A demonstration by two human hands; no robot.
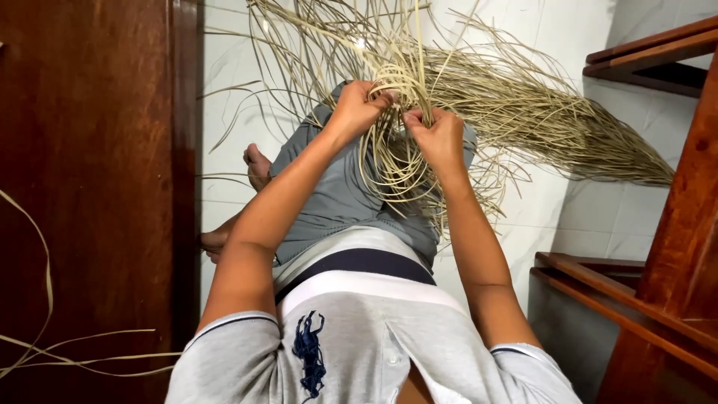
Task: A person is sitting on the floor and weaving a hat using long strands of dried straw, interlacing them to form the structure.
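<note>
I sit on a white tiled floor with my knees drawn up under grey shorts. A large tangle of pale straw-coloured reed strands (419, 82) lies over my lap and fans out across the floor to the right. My left hand (357, 105) is closed on a looped bunch of the strands above my knee. Close beside it, my right hand (436, 136) pinches the same bunch from the right side. The loops hang down between both hands.
A dark brown wooden door or panel (97, 179) stands along the left, with a few loose strands (45, 352) against it. Wooden furniture frames (658, 284) stand on the right. My bare feet (256, 166) rest on the white tiles (583, 217).
</note>
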